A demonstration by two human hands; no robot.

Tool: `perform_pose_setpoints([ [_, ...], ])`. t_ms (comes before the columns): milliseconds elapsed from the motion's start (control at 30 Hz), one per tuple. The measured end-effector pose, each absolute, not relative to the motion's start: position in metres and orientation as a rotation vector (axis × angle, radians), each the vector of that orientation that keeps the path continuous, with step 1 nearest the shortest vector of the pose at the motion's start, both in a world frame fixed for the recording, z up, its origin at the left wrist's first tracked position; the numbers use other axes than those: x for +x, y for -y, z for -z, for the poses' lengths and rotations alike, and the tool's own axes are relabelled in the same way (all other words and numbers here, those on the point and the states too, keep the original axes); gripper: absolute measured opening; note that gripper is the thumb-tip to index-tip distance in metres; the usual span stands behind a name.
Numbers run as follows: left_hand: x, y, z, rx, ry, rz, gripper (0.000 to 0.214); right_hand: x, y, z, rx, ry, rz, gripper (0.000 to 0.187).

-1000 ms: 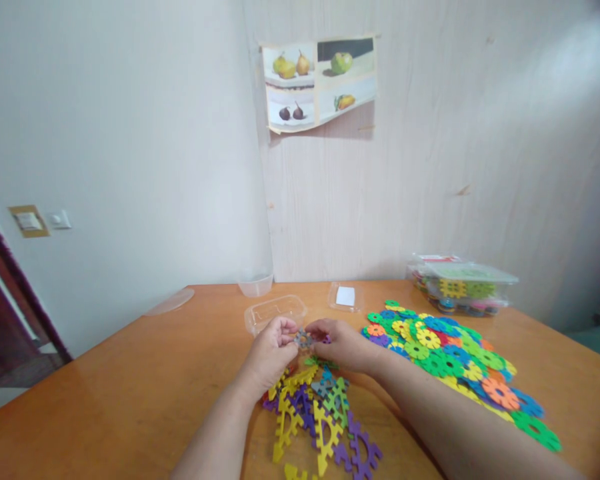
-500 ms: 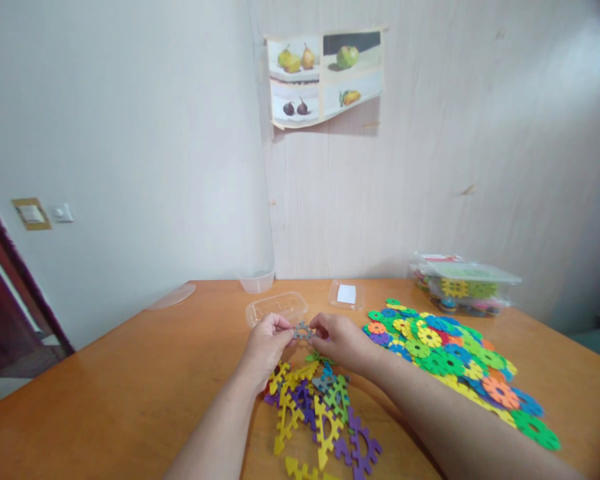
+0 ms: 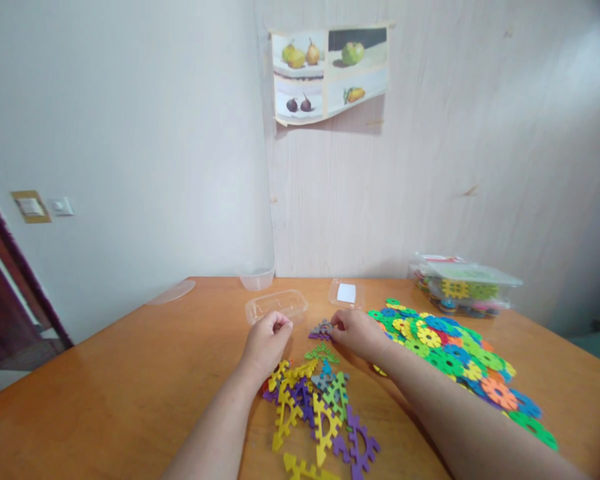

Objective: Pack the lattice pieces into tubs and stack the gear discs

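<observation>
My left hand (image 3: 269, 337) is closed above the table in front of the clear tray, thumb against curled fingers, and I see nothing in it. My right hand (image 3: 357, 333) pinches the edge of a grey toothed building piece (image 3: 324, 326), which lies over a purple piece (image 3: 316, 335) low at the table. Nearer to me lies a green toothed piece (image 3: 322, 353). Between my forearms spreads a pile of interlocking pieces, among them a yellow one (image 3: 326, 427), a purple one (image 3: 363, 443) and a light green one (image 3: 337, 395).
A heap of colourful notched discs (image 3: 450, 360) covers the table's right side. Behind stand a clear tray (image 3: 277, 308), a clear tub (image 3: 257, 279), a small container with a white label (image 3: 346, 293) and filled plastic boxes (image 3: 467, 287). A clear lid (image 3: 173, 292) lies at the left edge.
The grey piece has moved from between both hands to the right and down beside the purple piece. My left hand has let go of it; my right hand has shifted right.
</observation>
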State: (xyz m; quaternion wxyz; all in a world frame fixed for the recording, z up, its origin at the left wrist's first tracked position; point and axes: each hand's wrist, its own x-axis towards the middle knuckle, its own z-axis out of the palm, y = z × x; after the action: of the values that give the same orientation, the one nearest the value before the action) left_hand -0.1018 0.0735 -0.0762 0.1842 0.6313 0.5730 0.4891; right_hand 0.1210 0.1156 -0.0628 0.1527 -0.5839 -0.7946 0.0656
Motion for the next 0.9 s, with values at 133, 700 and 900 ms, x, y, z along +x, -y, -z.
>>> perform_pose_setpoints([
  [133,-0.104,-0.076,0.081,1.821,-1.605,-1.314,0.019,0.121,-0.115,0.063,-1.679,2.284,-0.188,0.026],
  [700,-0.096,-0.074,0.098,1.977,-1.454,-0.882,0.02,0.125,-0.114,0.066,-1.532,2.52,-0.562,0.007],
  [900,-0.095,-0.068,0.084,2.177,-1.496,-0.94,0.021,0.119,-0.108,0.058,-1.477,2.427,-0.673,0.01],
])
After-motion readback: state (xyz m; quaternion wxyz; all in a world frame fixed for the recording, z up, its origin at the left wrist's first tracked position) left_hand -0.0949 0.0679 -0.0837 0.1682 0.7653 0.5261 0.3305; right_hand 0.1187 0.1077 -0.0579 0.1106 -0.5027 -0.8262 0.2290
